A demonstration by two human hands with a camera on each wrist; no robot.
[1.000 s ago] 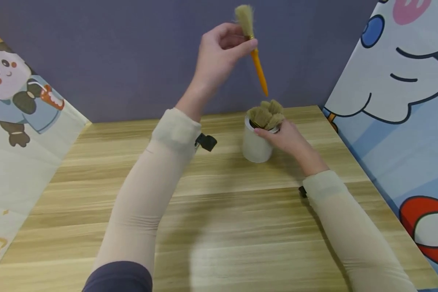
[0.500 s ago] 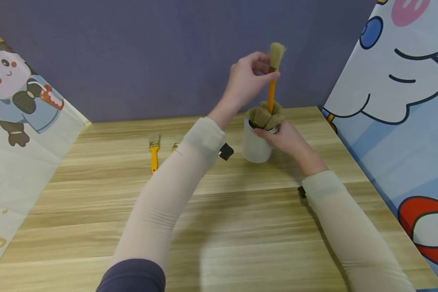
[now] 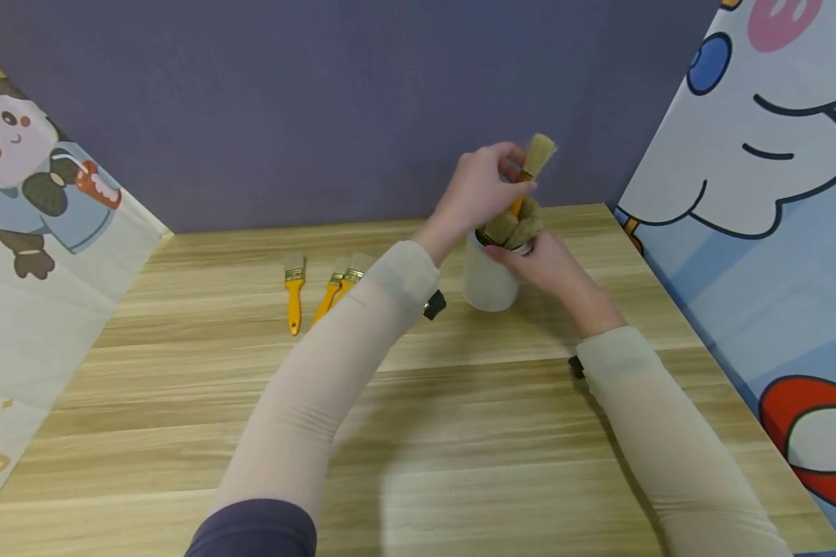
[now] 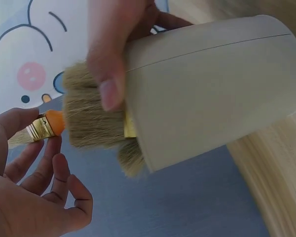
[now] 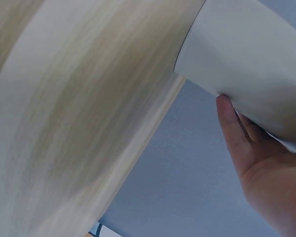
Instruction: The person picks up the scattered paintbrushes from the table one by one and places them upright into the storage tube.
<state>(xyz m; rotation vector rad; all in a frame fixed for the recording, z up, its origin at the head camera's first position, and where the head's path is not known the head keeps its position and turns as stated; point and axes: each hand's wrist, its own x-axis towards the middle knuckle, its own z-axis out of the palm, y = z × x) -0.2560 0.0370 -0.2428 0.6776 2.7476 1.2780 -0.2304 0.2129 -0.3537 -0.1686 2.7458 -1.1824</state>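
My left hand [image 3: 484, 182] pinches a paintbrush [image 3: 539, 153] by its metal ferrule, bristles up, the orange handle pointing down among the brushes in the cup. The left wrist view shows thumb and fingers on the brass-coloured ferrule of this paintbrush [image 4: 41, 128]. The white cup [image 3: 489, 275] stands upright near the table's back edge. Packed inside it are several bristle heads [image 4: 91, 108], their handles hidden. My right hand [image 3: 557, 267] grips the cup at its rim, thumb over the near side. In the right wrist view, fingers of the right hand [image 5: 271, 182] touch the cup's outer wall.
On the wooden table [image 3: 181, 387], a yellow-handled brush [image 3: 293, 298] lies left of the cup. Two more brushes, a left one [image 3: 329, 294] and a right one [image 3: 351, 275], lie partly behind the left sleeve. A purple-grey wall [image 3: 286, 116] rises behind.
My left hand has moved right and down, lowering the paintbrush handle into the cup's bristles. The brush now leans right. The right hand keeps its hold. Moving the left arm uncovered brushes on the table.
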